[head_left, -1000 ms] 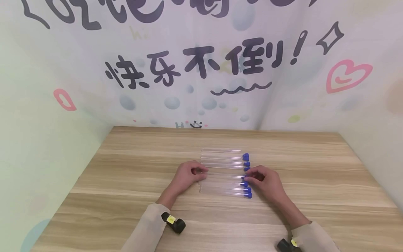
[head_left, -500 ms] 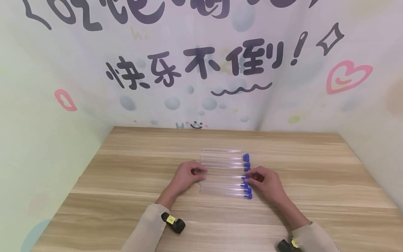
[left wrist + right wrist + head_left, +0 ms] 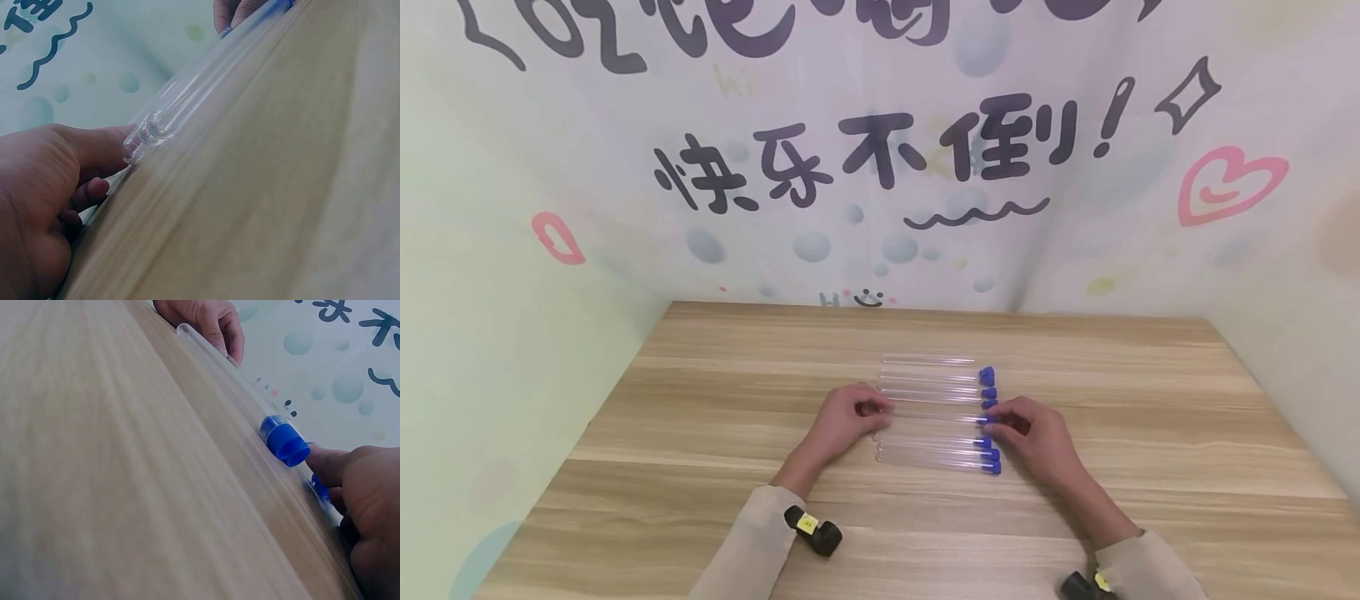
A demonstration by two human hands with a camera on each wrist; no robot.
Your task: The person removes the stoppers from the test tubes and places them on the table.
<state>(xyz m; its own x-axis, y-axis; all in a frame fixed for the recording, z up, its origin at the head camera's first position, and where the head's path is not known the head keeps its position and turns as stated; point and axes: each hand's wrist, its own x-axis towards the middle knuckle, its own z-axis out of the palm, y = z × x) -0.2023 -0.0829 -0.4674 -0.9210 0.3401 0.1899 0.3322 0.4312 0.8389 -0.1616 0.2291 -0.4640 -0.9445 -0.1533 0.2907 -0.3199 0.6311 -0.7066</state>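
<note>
Several clear test tubes with blue caps lie side by side across the wooden table, among them a near one (image 3: pixel 936 461). My left hand (image 3: pixel 852 417) is at their rounded ends, its thumb and fingers about the end of a middle test tube (image 3: pixel 936 416). On the opposite side, my right hand (image 3: pixel 1033 433) pinches the blue cap (image 3: pixel 986 421) of this same tube. In the left wrist view, rounded glass ends (image 3: pixel 153 128) sit against the fingers and partly hide the grip. The right wrist view shows near blue caps (image 3: pixel 284 440) beside the right thumb.
At the far end of the row lies a tube (image 3: pixel 928 361) with no cap visible on it. The wooden table (image 3: pixel 700 358) meets a printed cloth backdrop (image 3: pixel 775 250) behind. Black wrist cameras (image 3: pixel 814 531) sit on both cuffs.
Both hands stay in place around the middle tube. Only a very slight shift of the whole view shows.
</note>
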